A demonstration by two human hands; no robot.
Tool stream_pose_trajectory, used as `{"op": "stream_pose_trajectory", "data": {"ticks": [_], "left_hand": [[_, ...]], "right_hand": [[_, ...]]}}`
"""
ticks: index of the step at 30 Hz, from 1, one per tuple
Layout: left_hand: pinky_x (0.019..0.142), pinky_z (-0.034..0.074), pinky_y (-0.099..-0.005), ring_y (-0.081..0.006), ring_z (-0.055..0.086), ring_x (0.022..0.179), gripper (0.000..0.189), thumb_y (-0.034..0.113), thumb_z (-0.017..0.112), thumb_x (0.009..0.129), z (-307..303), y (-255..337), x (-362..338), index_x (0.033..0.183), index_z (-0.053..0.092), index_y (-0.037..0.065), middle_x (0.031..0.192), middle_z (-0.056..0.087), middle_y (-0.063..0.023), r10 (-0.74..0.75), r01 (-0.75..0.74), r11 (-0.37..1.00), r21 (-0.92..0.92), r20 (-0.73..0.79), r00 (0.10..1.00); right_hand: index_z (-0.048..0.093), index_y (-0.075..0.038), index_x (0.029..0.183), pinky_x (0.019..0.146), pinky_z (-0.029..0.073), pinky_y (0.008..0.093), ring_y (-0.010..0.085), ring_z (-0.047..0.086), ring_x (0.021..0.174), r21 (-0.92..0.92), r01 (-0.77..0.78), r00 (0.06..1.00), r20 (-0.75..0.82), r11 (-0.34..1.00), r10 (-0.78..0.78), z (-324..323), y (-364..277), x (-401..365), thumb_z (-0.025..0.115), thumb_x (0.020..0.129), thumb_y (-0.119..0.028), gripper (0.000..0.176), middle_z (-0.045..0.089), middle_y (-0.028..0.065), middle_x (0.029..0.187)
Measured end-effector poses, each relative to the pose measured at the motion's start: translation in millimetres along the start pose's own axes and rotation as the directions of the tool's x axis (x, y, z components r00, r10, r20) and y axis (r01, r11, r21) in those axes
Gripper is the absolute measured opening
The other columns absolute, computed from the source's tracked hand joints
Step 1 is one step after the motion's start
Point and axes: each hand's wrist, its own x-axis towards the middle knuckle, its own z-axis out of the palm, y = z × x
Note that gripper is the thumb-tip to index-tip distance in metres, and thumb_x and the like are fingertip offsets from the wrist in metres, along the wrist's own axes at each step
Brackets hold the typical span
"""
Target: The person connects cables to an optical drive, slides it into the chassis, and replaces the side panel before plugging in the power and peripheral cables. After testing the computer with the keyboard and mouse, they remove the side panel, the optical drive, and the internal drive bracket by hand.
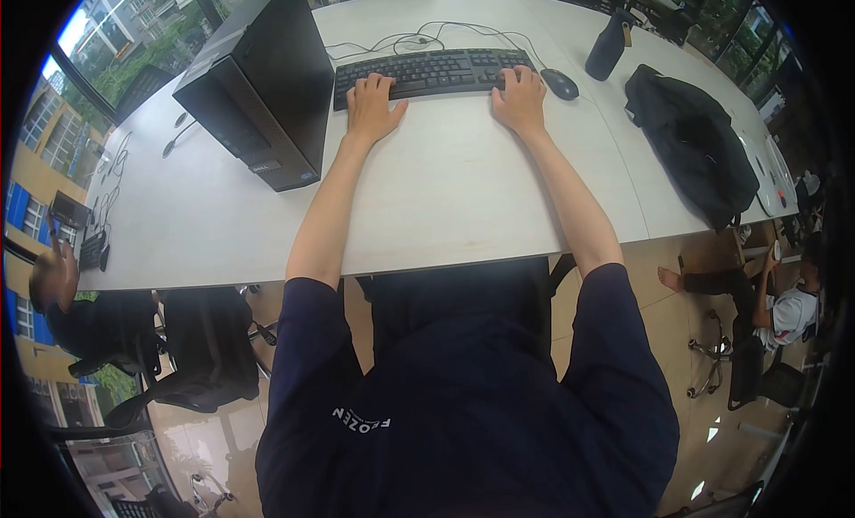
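A black keyboard [436, 73] lies on the white table in front of me. My left hand [374, 108] rests at its left part, fingers apart and slightly bent over the keys, thumb out to the side near the front edge. On the number-pad end lies my right hand [522, 99], its fingers spread and bent over the keys. Neither hand appears to grip anything. Just right of my right hand sits a black mouse [560, 84], untouched.
A black Dell computer tower [267, 95] stands left of the keyboard. Cables [419, 39] trail behind it. To the right are a dark bottle [609, 46] and a black bag [695, 144]. People sit at both sides, near office chairs [209, 349].
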Motion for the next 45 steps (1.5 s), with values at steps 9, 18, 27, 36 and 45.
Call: {"op": "stream_pose_trajectory", "data": {"ticks": [9,18,27,36,45], "left_hand": [[0.098,0.032,-0.0455,-0.0283,0.048,0.114,0.042,0.028,0.077,0.081,-5.5,-2.0,-1.4,0.115,0.062,0.01,0.115,0.055,-0.0065,-0.038,0.042,0.996,-0.082,0.047,0.998],[0.095,0.034,-0.0441,-0.0275,0.05,0.11,0.034,0.029,0.078,0.084,-8.2,1.8,-4.9,0.111,0.066,0.011,0.111,0.058,-0.0063,-0.017,0.017,0.998,-0.053,-0.004,1.0],[0.106,0.035,-0.0464,-0.0254,0.053,0.125,0.038,0.018,0.068,0.091,15.3,-15.8,-1.9,0.127,0.066,0.01,0.128,0.06,-0.0074,-0.082,0.083,0.996,-0.027,0.002,0.997],[0.107,0.034,-0.0458,-0.0255,0.052,0.128,0.043,0.019,0.065,0.09,9.8,-11.6,-4.1,0.132,0.062,0.008,0.132,0.057,-0.0089,-0.036,0.037,0.999,-0.025,0.035,0.999],[0.108,0.032,-0.0468,-0.0279,0.045,0.13,0.05,0.026,0.069,0.086,-1.9,-0.5,-4.9,0.132,0.061,0.007,0.133,0.055,-0.0098,-0.039,0.043,0.998,-0.042,0.102,0.994]], "right_hand": [[0.06,-0.005,0.134,0.111,0.029,0.0554,0.0428,0.039,0.136,-0.045,-0.137,0.989,0.046,0.989,0.139,5.9,0.3,0.5,0.07,0.086,-0.04,0.06,0.048,0.023,0.144],[0.058,-0.018,0.143,0.115,0.024,0.0559,0.0459,0.032,0.143,-0.13,-0.187,0.958,0.195,0.974,0.21,1.6,-4.7,3.2,0.062,0.086,-0.066,0.075,0.043,0.0212,0.154],[0.058,-0.019,0.142,0.114,0.026,0.0546,0.0448,0.035,0.142,-0.184,-0.165,0.964,0.176,0.969,0.197,-0.7,-6.0,0.1,0.062,0.088,-0.062,0.069,0.046,0.0199,0.152],[0.042,-0.019,0.155,0.123,0.013,0.0557,0.0443,0.017,0.152,-0.182,-0.189,0.925,0.296,0.965,0.237,14.9,5.9,5.1,0.055,0.093,-0.059,0.075,0.025,0.0194,0.165],[0.049,-0.018,0.149,0.122,0.019,0.0532,0.0433,0.027,0.148,-0.109,-0.128,0.946,0.284,0.986,0.154,6.8,14.6,5.5,0.059,0.09,-0.058,0.071,0.036,0.0196,0.159]]}}
